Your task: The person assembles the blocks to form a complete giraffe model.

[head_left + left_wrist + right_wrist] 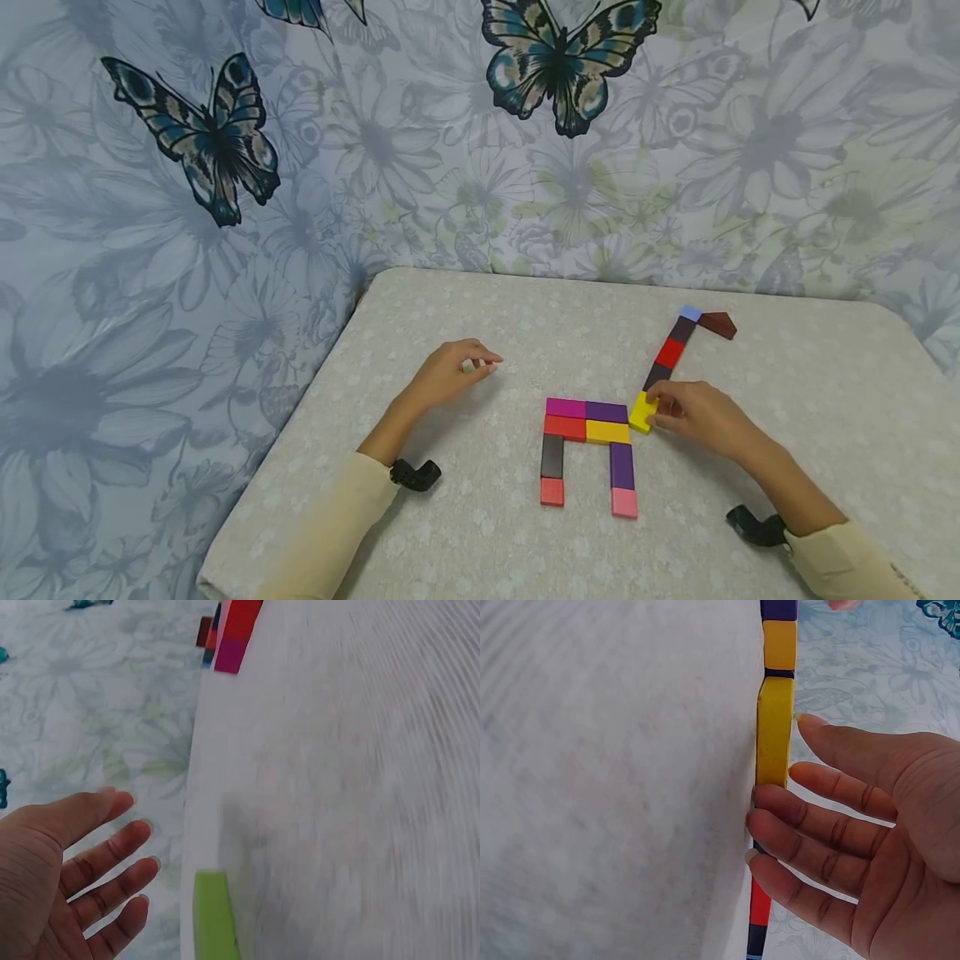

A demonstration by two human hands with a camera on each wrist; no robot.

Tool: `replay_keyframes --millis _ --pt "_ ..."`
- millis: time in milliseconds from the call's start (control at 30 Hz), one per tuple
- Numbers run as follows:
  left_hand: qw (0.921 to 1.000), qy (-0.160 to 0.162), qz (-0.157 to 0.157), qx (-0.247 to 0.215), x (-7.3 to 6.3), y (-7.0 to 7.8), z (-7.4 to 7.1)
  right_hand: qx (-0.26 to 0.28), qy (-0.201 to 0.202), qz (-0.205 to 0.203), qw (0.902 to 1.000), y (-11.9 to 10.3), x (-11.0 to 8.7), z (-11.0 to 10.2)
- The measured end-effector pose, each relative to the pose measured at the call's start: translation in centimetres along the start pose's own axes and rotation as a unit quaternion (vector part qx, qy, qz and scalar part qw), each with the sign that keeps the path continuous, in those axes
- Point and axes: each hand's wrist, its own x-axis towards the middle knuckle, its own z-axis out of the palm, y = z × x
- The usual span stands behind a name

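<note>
My right hand [693,417] is at a yellow block [640,412], with its fingertips against the block's right side. In the right wrist view the fingers lie loosely bent along the yellow block [775,731], and the thumb tip is close beside it. The block sits at the lower end of a slanting line of dark, red [670,352] and blue pieces. A brown wedge [718,324] adjoins its top. My left hand [452,371] hovers left of the pieces, fingers relaxed, holding nothing. Near it, the left wrist view shows a lime green block [214,915].
Left of the slanting line, blocks form a body of magenta [566,407], purple, red and yellow pieces. Two legs extend from it, ending in a red block [552,492] and a pink block [624,503]. The cloth-covered table [450,533] meets a butterfly-patterned backdrop [420,192].
</note>
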Motion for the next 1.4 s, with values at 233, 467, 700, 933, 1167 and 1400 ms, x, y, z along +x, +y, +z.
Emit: replay_keyframes --millis 233,467,700,933,1167,1400 --pt "0.9982 0.031 -0.039 0.034 -2.3 -1.0 -2.3 0.001 0.0 -0.006 1.0 -0.1 -0.1 -0.2" --pt "0.9917 0.011 -0.094 0.088 -3.2 -1.8 -2.1 0.004 -0.007 -0.004 1.0 0.1 -0.1 -0.1" --pt "0.9864 -0.003 -0.135 0.095 -3.3 -2.1 -1.1 0.005 -0.007 -0.002 1.0 0.2 -0.1 -0.1" --pt "0.9879 0.015 -0.131 0.081 -3.1 -1.6 -0.2 0.004 -0.01 -0.001 0.9999 0.2 -0.1 -0.1" --pt "0.9915 0.001 -0.111 0.067 -2.7 -0.5 0.9 0.005 -0.009 0.001 0.9999 0.3 -0.2 -0.1" --pt "0.9939 -0.025 -0.087 0.063 -2.1 1.3 2.2 0.007 -0.011 0.003 0.9999 0.2 -0.2 -0.1"
